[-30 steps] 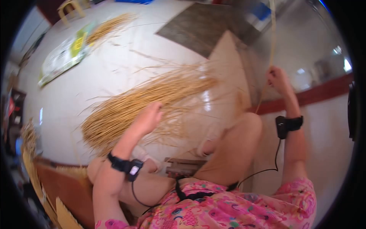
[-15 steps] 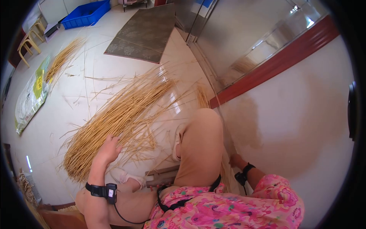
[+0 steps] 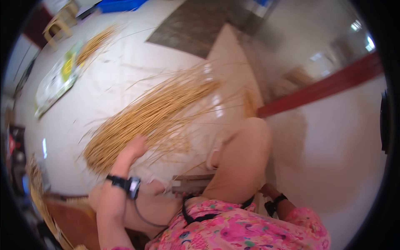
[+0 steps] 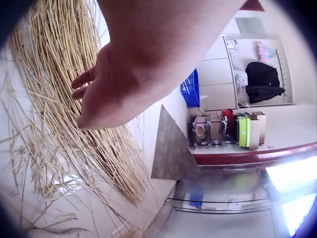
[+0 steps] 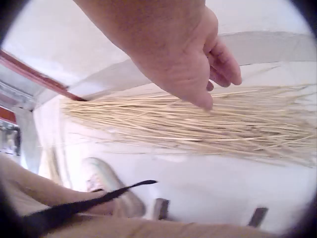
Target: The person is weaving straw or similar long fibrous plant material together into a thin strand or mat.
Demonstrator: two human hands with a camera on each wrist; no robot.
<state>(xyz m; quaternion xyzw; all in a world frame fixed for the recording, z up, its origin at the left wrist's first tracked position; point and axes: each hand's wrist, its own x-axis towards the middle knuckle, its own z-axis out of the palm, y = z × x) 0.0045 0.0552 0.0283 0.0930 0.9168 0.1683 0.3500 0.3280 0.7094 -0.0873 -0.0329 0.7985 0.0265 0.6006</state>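
A large pile of straw stalks (image 3: 146, 116) lies on the floor in front of the person. Over its near side hovers the left hand (image 3: 136, 146), whose loosely bent fingers show nothing between them in the left wrist view. Low beside the right thigh, partly hidden by the leg in the head view, is the right hand (image 3: 271, 192). The right wrist view places it just above a second bundle of straw (image 5: 188, 121) by the wall. Its thumb and relaxed fingers are apart and hold nothing.
A white and green plastic sack (image 3: 56, 91) with more straw (image 3: 96, 43) lies at the far left. Beyond the pile is a dark mat (image 3: 187, 29). A red-edged wall (image 3: 325, 89) rises on the right. A low wooden stool (image 3: 191, 183) shows between the legs.
The right hand, raised on the right with a long stalk one second ago, has dropped beside the right thigh without it. The left hand has come down nearer the pile. The head view has swung.
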